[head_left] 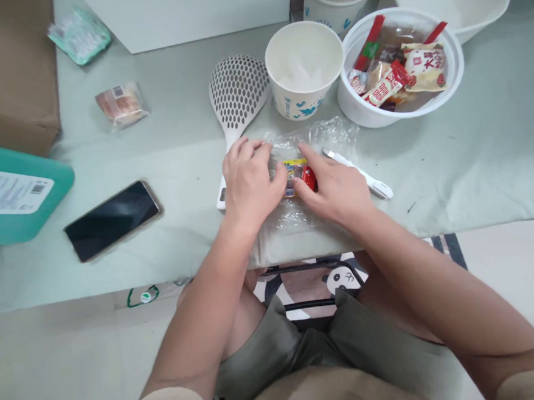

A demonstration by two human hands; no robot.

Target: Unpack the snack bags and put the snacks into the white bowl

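Observation:
A small packet (289, 175) with yellow and blue print and a red part (309, 177) lies on a sheet of clear plastic film (295, 213) near the table's front edge. My left hand (251, 183) rests on the film's left side, fingers spread, its thumb at the packet's left edge; it partly covers the handle of a white skimmer (240, 95). On the other side, my right hand (337, 186) is open, index finger stretched over the film and thumb touching the red part. Beside it lies a white-handled utility knife (376, 186), partly hidden by that hand.
Behind the hands stand a paper cup (308, 102), stacked cups (327, 13) and a white tub (361, 111) of wrapped snacks. To the left are a phone (113, 220), a wrapped snack (121, 106), a green packet (80, 37), a teal container (31, 222) and a cardboard box (9, 78).

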